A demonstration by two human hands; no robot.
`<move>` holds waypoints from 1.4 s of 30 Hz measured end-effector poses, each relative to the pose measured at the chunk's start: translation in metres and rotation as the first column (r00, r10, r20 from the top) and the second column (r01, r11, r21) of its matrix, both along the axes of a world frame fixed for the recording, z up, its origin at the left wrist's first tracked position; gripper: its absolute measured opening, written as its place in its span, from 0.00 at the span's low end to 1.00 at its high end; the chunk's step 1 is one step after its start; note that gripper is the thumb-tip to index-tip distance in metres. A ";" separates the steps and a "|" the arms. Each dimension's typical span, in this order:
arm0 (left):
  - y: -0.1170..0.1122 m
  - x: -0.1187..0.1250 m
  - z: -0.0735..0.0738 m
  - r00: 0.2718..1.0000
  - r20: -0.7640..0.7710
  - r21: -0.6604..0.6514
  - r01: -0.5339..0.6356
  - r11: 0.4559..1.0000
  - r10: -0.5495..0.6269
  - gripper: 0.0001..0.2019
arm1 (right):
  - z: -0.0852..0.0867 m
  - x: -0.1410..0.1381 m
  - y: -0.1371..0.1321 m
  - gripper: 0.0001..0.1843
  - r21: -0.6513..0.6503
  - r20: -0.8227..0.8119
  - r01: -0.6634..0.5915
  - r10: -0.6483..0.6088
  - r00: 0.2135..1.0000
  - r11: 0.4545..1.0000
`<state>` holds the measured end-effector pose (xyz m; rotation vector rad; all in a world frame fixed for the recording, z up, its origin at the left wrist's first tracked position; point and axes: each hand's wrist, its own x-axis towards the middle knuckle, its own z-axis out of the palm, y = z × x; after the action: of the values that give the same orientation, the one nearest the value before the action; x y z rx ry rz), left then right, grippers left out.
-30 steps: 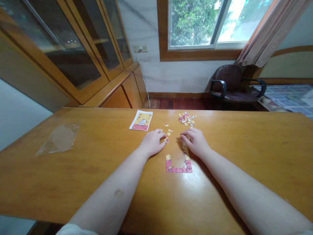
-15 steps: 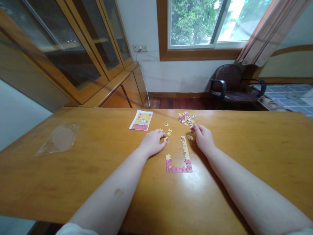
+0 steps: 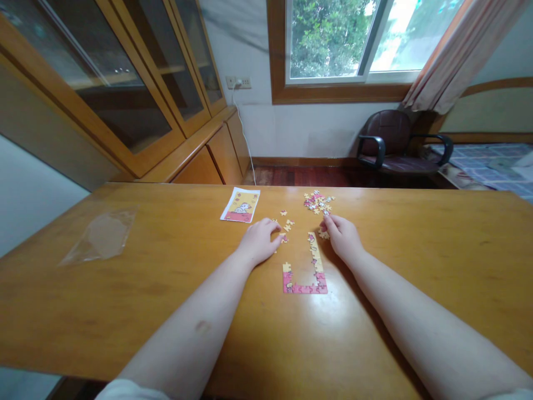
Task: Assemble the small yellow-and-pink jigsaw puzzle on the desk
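Note:
A partly joined jigsaw puzzle (image 3: 306, 289) lies on the table as a U-shaped border, pink along the near edge and yellow up the right side. My left hand (image 3: 260, 241) rests to its upper left, thumb and fingers apart, with the thumb tip beside a loose yellow-and-pink puzzle piece (image 3: 285, 238). Beyond the border's right arm, my right hand (image 3: 343, 236) has its thumb and forefinger pinched together; what sits between them is too small to tell. Just under those fingers are a few yellow pieces (image 3: 323, 235), partly hidden. Several loose pieces (image 3: 287, 227) lie between the hands.
A heap of mixed puzzle pieces (image 3: 317, 201) lies near the table's far edge. Left of it is a picture card (image 3: 241, 205) with a white animal on yellow and pink. A clear plastic bag (image 3: 102, 236) lies far left. Beyond the table stands an armchair (image 3: 389, 139).
My right hand has shifted slightly left and nearer, over the yellow pieces by the border. The left hand has barely moved; the puzzle border is unchanged.

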<state>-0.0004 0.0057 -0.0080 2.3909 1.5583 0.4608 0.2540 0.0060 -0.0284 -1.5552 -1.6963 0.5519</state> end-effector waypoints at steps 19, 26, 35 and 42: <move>-0.005 0.012 0.000 0.992 -0.046 0.047 0.118 0.992 -0.115 0.17 | 0.000 -0.006 0.001 0.24 -0.007 0.025 -0.018 0.018 1.000 1.000; -0.003 0.009 -0.002 0.997 -0.046 0.027 0.057 0.998 -0.056 0.24 | 0.000 -0.005 0.000 0.23 0.004 0.034 -0.019 0.019 0.999 1.000; -0.002 0.010 -0.004 0.998 -0.060 0.031 0.037 0.999 -0.035 0.14 | 0.001 -0.005 0.000 0.23 0.011 0.033 -0.025 0.025 0.999 1.000; -0.002 0.008 0.000 0.999 -0.050 0.032 0.018 0.999 -0.016 0.15 | 0.002 -0.006 -0.001 0.23 0.005 0.032 -0.030 0.030 0.999 1.000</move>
<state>0.0072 0.0039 -0.0084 2.4561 1.5615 0.4287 0.2479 0.0047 -0.0262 -1.5443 -1.7464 0.5396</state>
